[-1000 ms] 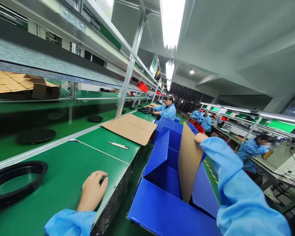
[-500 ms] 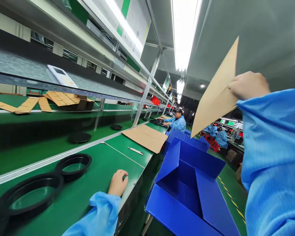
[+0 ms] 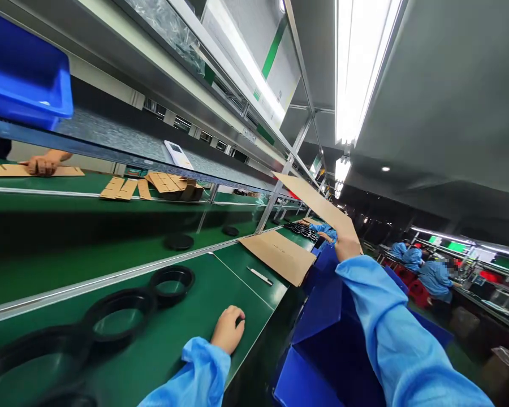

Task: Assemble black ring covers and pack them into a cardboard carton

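In my right hand (image 3: 346, 247) is a flat brown cardboard sheet (image 3: 318, 200), gripped by its near end and raised above the open blue box (image 3: 314, 373). My right forearm hides part of that box. My left hand (image 3: 229, 329) rests on the green tabletop (image 3: 203, 305) near its front edge, loosely curled, with a gap between thumb and fingers and nothing visible inside. Beyond it lies a white pen-like cutter (image 3: 259, 276). Another brown cardboard piece (image 3: 280, 254) lies flat on the table farther along.
Several black rings (image 3: 172, 285) line the table at left. Black discs (image 3: 178, 242) lie behind the metal rail. A shelf above carries a blue bin (image 3: 25, 73) and a white remote-like device (image 3: 178, 154). Across the bench, another person's hand (image 3: 44, 163) touches cardboard strips. Co-workers (image 3: 435, 277) sit at right.
My right hand has swung left and down with the cardboard sheet, now over the blue box. The view has turned right. My left hand stays on the table.
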### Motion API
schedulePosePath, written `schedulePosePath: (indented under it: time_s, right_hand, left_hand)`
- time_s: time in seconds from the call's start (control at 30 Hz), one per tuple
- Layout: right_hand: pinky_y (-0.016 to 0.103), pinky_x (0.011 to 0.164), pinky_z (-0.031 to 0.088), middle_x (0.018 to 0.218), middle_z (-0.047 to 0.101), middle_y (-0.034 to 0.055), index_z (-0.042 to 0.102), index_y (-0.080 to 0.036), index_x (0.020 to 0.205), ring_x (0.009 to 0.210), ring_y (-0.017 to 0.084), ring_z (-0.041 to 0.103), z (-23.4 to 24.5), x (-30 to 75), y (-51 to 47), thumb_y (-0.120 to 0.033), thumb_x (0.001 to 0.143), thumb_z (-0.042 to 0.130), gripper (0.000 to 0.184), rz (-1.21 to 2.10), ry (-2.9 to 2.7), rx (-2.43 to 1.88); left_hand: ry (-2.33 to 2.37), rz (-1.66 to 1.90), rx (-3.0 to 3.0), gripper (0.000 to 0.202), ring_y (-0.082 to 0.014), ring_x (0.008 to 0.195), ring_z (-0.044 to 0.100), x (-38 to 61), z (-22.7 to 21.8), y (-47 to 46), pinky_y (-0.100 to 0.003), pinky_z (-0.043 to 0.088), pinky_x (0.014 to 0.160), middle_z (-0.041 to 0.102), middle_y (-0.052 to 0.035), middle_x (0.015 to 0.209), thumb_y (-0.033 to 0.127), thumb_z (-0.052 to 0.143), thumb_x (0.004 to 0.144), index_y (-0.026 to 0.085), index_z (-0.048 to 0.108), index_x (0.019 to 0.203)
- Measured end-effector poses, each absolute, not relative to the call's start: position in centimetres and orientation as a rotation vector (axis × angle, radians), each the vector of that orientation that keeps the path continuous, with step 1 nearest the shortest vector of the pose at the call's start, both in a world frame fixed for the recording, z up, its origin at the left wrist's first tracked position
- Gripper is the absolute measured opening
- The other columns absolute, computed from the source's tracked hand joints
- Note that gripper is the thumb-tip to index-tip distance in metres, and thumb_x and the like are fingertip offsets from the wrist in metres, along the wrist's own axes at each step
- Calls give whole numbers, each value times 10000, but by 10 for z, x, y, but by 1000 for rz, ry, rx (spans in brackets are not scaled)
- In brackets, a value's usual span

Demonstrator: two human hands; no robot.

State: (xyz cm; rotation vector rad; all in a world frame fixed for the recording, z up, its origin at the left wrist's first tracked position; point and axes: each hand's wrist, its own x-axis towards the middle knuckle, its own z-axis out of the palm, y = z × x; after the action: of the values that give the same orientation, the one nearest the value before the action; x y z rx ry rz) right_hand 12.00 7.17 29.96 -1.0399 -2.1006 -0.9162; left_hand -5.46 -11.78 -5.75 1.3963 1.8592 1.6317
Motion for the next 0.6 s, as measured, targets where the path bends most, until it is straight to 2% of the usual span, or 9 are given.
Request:
schedulePosePath:
  time_s: [0.1,0.23,0.4,0.6]
  right_hand:
    - [289,1101,405,1449,553,132,545,-99,1411,1335,209,509,253,107,108,-19,867,358,580,-886,-2213,-1148]
    - [275,1077,423,1497,506,120,516,-129,1443,1344,210,501,195,75,148,-32,884,345,593,-847,-2323,-1284]
    - [286,1084,415,1382,602,148,605,-103,1344,1298,224,537,120,41,186,-1,871,323,560,-797,-2459,-1298]
    - [313,1100,410,1362,619,113,632,-174,1319,1351,229,493,42,54,218,-5,903,255,586,-713,-2577,-1343]
  left_hand:
    - [1848,1617,1393,155,-241,973,615,-54,-57,-117,-386,469,931,664,-94,967,86,495,795,173,623,802]
    - [1806,1614,1364,147,-253,966,616,-54,-54,-117,-421,445,943,672,-88,950,145,477,810,186,618,805]
    - [1786,1584,1289,152,-256,953,620,-51,-51,-121,-440,420,954,690,-73,942,186,474,814,207,625,816]
    - [1799,1569,1245,162,-257,947,622,-47,-47,-118,-447,403,958,694,-63,927,233,468,851,228,621,798]
